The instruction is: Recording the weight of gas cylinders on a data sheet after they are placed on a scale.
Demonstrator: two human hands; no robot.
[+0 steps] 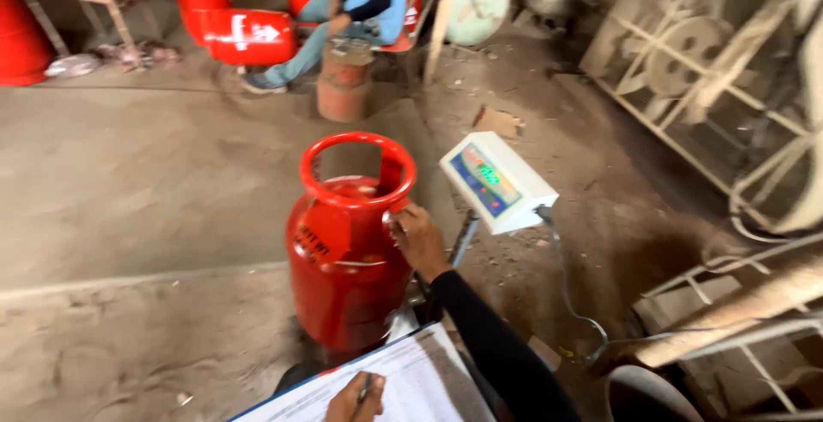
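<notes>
Gripping the red gas cylinder (343, 259) at its upper shoulder, your right hand (418, 238) is closed against the metal just under the ring handle (357, 169), fingers curled on the cylinder's right side. Black sleeve runs from that wrist back toward you.

Your left hand (351, 398) sits at the bottom edge of view, fingers pinched narrow around a dark pen (364, 388). Pen tip rests on a white printed sheet (411, 379) clipped to a blue-edged board, tilted across your lap.

Cylinder stands upright in the middle of view, on a dusty concrete floor (129, 199). What it stands on is hidden by the board and your arm. Pale lettering on its left shoulder; too small to matter.

Just right of the ring handle: a white scale display head (497, 180) on a slanted post, green digits lit, blue panel. A grey cable (570, 289) drops from its right side to the dirt.

Far side of the floor: another person (351, 11) in a blue top and jeans, seated among more red cylinders (249, 35), one lying on its side. A smaller rusty cylinder (345, 79) stands in front of that person. Pale metal frames (703, 62) lean at right.
</notes>
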